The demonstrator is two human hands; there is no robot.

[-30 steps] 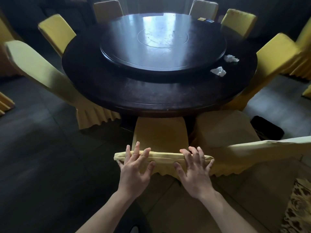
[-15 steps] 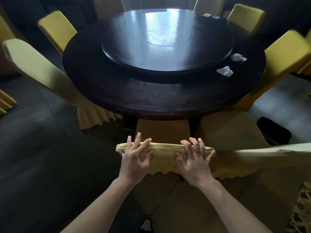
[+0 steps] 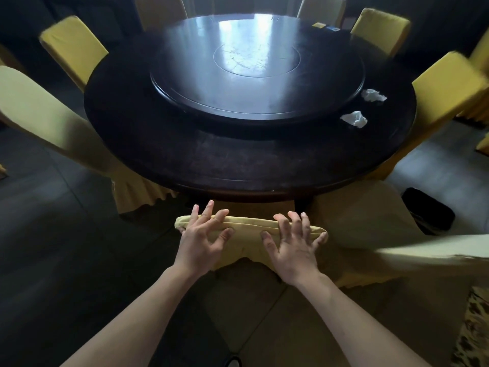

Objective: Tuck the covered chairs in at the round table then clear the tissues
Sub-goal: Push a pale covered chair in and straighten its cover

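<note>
A yellow-covered chair (image 3: 251, 225) stands straight in front of me, its seat under the rim of the dark round table (image 3: 238, 160). My left hand (image 3: 201, 239) and my right hand (image 3: 293, 245) lie flat on the top of its backrest with fingers splayed, not curled around it. Two crumpled white tissues lie on the table's right side beside the raised turntable (image 3: 254, 75): the nearer tissue (image 3: 354, 119) and the farther tissue (image 3: 373, 95).
Another covered chair (image 3: 370, 221) at my right is turned out from the table, and one chair (image 3: 53, 120) on the left leans outward. Several more ring the far side. A black bin (image 3: 428, 210) sits on the floor at right, a patterned rug (image 3: 476, 327) at the lower right.
The chair under my hands has slid forward toward the table, and I have come closer with it. My fingers have spread and lifted from the backrest's top.
</note>
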